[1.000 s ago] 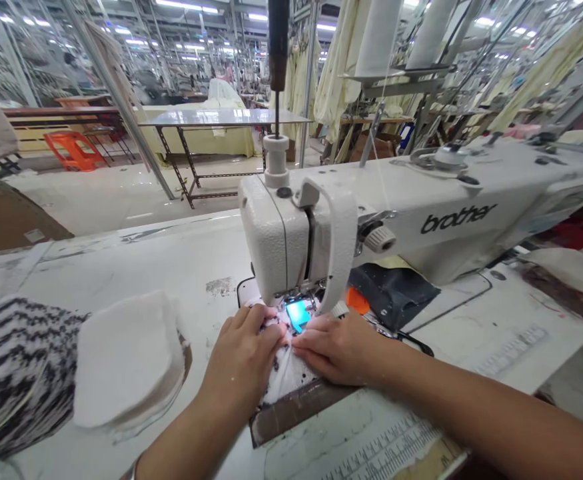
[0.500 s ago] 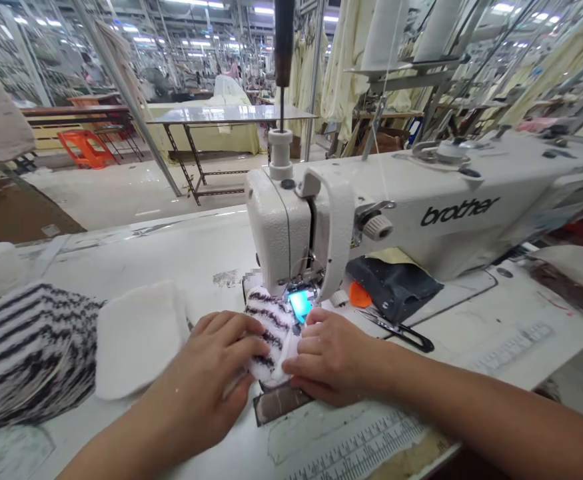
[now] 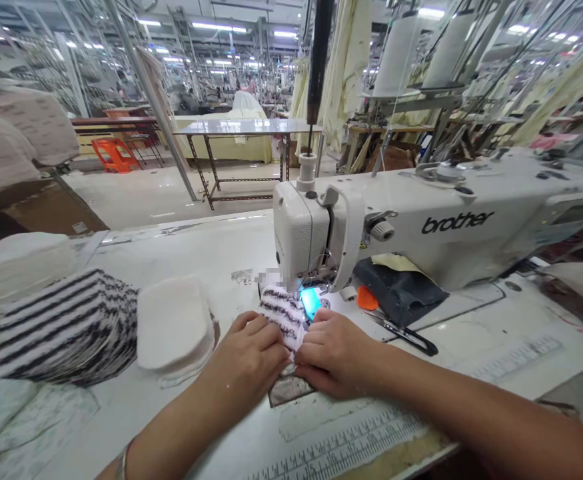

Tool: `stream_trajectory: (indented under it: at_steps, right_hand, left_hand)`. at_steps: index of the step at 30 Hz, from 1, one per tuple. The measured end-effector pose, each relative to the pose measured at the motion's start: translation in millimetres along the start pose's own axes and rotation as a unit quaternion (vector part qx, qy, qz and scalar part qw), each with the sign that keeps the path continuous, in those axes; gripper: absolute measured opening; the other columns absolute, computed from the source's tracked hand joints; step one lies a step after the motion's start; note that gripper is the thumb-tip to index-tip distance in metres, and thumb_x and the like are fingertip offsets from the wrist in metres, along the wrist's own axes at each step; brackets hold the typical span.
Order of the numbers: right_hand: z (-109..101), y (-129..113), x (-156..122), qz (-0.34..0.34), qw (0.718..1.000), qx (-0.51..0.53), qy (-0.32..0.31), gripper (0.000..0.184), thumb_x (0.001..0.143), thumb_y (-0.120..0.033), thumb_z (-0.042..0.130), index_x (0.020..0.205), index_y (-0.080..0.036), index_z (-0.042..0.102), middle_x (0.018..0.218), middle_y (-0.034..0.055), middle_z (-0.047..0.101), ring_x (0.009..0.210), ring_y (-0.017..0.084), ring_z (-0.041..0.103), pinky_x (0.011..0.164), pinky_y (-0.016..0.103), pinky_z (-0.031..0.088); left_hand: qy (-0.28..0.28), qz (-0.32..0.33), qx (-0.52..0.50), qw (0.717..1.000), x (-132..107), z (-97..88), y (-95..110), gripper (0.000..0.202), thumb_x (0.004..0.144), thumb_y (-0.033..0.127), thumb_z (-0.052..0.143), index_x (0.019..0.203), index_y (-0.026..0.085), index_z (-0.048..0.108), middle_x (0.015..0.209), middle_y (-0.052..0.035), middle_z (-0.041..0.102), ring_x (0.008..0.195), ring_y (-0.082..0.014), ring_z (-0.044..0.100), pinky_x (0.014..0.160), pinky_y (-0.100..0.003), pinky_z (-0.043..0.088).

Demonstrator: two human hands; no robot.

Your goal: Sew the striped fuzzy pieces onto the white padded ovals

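And here we are at the worktop (image 3: 221, 257), with the striped piece (image 3: 281, 310) lying flat just beside the needle area of the sewing machine (image 3: 296, 223), its right edge running close along a bright blue glow (image 3: 310, 301). We cannot tell whether the needle is in the cloth. Look at the left hand (image 3: 258, 347): fingers curled, closed on the near left part of the piece, thumb down towards the near edge. Over on the other side, the right hand (image 3: 338, 353) has its fingers folded and bunched, gripping the near right edge, and we see the two sets of fingertips almost meeting there.

Out to our left, a white stack (image 3: 174, 323) sits beside the left forearm, then a fanned striped stack (image 3: 66, 327), with pale printed cloth (image 3: 31, 427) below that and a thicker white pile (image 3: 21, 267) behind it. Across to our right, black-handled scissors (image 3: 416, 339) lie beyond the right wrist, near an orange object (image 3: 367, 298) and a dark cloth item (image 3: 401, 293) under the machine arm. Nearest to us run the ruler markings (image 3: 341, 443), and up above stand two white thread cones (image 3: 396, 60)
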State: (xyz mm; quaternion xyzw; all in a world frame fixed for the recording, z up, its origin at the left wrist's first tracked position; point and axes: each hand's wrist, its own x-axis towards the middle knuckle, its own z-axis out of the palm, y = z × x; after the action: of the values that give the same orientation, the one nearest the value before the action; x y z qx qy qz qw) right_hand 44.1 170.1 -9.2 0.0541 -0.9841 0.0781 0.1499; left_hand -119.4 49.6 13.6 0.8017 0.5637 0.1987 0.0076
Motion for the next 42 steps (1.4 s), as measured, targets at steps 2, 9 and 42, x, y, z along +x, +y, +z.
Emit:
stream_trajectory:
  at_steps: [2, 9, 42]
  right_hand:
    - [-1.1, -0.8, 0.0, 0.0, 1.0, 0.001, -0.006, 0.02, 0.086, -0.026, 0.045, 0.071, -0.017, 0.055, 0.06, -0.0006, 0.058, 0.055, 0.014, 0.048, 0.064, 0.032, 0.028]
    - [-4.2, 2.3, -4.1, -0.002, 1.0, 0.005, 0.011, 0.02, 0.086, -0.025, 0.043, 0.071, -0.017, 0.055, 0.061, 0.0005, 0.057, 0.057, 0.015, 0.047, 0.067, 0.032, 0.028]
    - [-1.3, 10.8, -10.9, -0.011, 0.998, -0.053, 0.04, 0.013, 0.075, -0.02, 0.045, 0.065, -0.017, 0.052, 0.06, -0.0004, 0.054, 0.057, 0.014, 0.045, 0.062, 0.033, 0.03]
  left_hand:
    - [-0.029, 0.008, -0.008, 1.0, -1.6, -1.5, 1.1, 0.022, 0.09, 0.017, 0.044, 0.08, 0.018, 0.063, 0.082, -0.0032, 0.058, 0.08, -0.0185, 0.049, 0.08, -0.039, 0.039]
    - [-0.007, 0.078, 0.05, 0.996, 0.9, 1.5, -0.8, 0.027, 0.089, 0.011, 0.042, 0.069, 0.015, 0.059, 0.073, -0.0043, 0.058, 0.072, -0.017, 0.049, 0.073, -0.035, 0.043]
    - [-0.002, -0.047, -0.019, 0.999, 21.2, 29.0, -7.5, 0.026, 0.091, 0.022, 0.044, 0.114, 0.025, 0.054, 0.112, -0.0047, 0.055, 0.099, -0.0246, 0.047, 0.084, -0.043, 0.041]
